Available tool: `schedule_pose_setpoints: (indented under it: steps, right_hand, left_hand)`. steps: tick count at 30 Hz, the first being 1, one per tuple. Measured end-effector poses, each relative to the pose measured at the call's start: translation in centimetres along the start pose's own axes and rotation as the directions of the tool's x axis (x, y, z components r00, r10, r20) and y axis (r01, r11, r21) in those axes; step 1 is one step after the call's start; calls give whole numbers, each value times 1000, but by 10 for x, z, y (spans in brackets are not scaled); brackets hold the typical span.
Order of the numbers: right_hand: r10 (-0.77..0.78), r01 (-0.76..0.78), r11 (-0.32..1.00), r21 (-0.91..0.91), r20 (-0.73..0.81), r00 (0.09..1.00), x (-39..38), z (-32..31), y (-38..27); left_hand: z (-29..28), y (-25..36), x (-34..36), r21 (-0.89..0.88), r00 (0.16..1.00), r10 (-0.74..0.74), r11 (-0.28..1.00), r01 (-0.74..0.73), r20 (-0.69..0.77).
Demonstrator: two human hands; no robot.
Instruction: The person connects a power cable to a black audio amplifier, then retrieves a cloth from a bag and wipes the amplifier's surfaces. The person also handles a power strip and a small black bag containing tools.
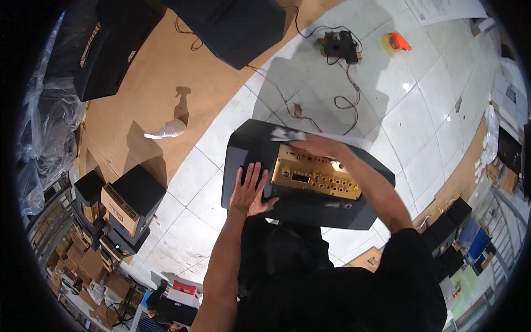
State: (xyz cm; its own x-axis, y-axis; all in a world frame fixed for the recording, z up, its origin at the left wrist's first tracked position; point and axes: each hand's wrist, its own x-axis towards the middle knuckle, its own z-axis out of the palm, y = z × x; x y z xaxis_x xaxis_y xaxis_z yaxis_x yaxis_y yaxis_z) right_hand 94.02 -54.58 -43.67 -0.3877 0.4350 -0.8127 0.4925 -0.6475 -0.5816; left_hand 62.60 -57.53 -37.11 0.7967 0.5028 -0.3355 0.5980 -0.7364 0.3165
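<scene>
A black speaker cabinet point(241, 146) with cut corners lies in front of me. A gold control panel point(332, 191) with rows of knobs, sockets and a small display is set into its upper face. My left hand point(251, 191) is open, resting flat on the black surface left of the panel with the fingers spread. Along the panel's far edge, my right hand point(316, 145) presses a crumpled white cloth point(287, 134) to the cabinet. The right forearm covers the panel's far right corner, and part of the cloth is hidden under the fingers.
A white spray bottle point(168, 130) is on the brown cardboard at left. Large black speakers point(229, 27) stand at the back. Loose wires point(347, 102) run over the tiles from a black device point(344, 48), with an orange tape dispenser point(396, 41) to its right. Smaller boxes point(135, 193) stand left.
</scene>
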Motion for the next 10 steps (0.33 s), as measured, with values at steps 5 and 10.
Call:
schedule_pose_setpoints:
  steps: [5,10]
  right_hand:
    - [-787,552,600,-579,-551,278,83,46,-35]
    - [-365,248,879,-408,-240,899,49,9,-61]
  left_hand:
    - [-18,6,-1,-81,983,-82,992,96,162]
    - [0,-6,19,-77,990,-2,997,-9,-142]
